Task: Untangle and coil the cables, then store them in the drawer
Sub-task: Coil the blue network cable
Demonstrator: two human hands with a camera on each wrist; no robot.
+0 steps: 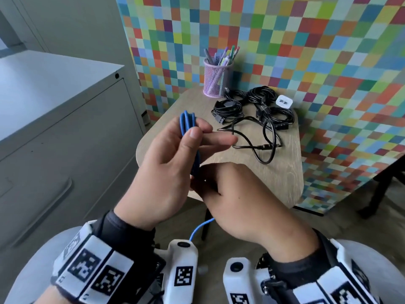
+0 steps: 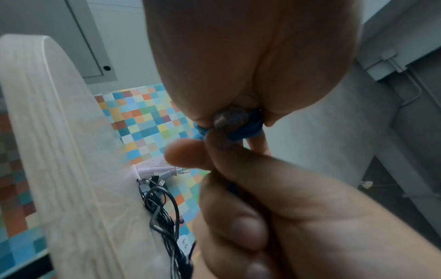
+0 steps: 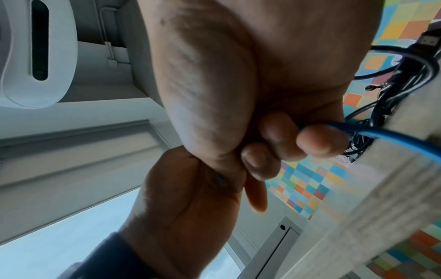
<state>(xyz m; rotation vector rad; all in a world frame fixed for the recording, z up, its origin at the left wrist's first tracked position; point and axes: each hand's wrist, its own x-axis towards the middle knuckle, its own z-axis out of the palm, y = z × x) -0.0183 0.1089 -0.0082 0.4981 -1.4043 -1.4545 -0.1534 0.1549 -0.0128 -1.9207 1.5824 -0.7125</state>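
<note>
Left hand pinches the part-coiled blue cable, right hand feeds its tail; black cables lie tangled on the far worktop, nothing stored.

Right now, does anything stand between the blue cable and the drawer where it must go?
The blue cable is in both hands. The grey cabinet stands left; its drawer front is shut, so that blocks storing.

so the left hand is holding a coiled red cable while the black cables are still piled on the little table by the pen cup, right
Not quite: the cable is blue, not red, as the head view shows. The rest holds: the left hand holds it coiled, and the black cables lie piled on the little table by the pen cup.
</note>
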